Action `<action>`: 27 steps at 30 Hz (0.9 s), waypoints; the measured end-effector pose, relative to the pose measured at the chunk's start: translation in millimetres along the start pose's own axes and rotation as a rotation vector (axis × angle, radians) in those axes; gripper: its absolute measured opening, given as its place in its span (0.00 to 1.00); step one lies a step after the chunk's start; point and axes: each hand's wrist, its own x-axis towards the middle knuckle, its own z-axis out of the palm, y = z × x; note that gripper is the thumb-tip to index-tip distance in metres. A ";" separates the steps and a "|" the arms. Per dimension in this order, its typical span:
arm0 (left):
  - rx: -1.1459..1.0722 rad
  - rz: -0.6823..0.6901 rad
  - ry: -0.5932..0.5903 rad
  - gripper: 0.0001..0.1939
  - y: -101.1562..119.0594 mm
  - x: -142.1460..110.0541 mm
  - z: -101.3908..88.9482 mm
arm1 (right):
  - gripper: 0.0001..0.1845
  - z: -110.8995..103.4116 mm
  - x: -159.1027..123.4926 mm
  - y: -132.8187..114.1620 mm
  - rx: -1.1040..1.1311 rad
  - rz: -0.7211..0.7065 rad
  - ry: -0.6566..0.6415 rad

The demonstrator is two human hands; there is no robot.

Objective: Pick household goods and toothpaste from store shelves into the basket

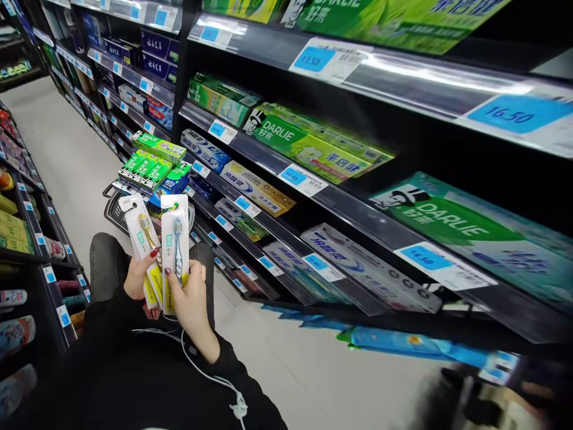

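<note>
My left hand [138,276] grips a packaged toothbrush [142,230] with a yellowish brush, its card tilted to the left. Another pack seems to lie behind it, mostly covered. In my right hand [190,298] is a second packaged toothbrush [175,239], blue and nearly upright, with the thumb pressed on its front. The two packs are side by side over my lap. Just beyond them, several green toothpaste boxes [152,167] are piled on a dark basket [111,209], whose far side is hidden by the pile.
Shelves with toothpaste boxes [308,140] rise close on my right, their price rails [295,179] jutting out. More shelving [54,263] lines the left side. Blue packages [403,343] stick out low at the right. A white cord [192,358] hangs over my lap.
</note>
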 end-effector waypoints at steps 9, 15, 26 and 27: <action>0.008 0.039 -0.032 0.23 19.1 12.5 -14.1 | 0.16 -24.4 24.3 3.8 1.173 0.264 -0.557; 0.052 0.049 -0.021 0.21 27.3 14.8 -29.6 | 0.08 -25.2 39.6 24.0 1.864 0.117 -0.998; 0.075 0.053 -0.011 0.21 27.1 11.0 -31.3 | 0.19 -36.2 27.8 -12.0 0.994 0.120 -0.340; 0.080 0.058 -0.009 0.21 27.5 10.7 -31.2 | 0.20 -36.6 25.6 -15.4 0.858 0.117 -0.259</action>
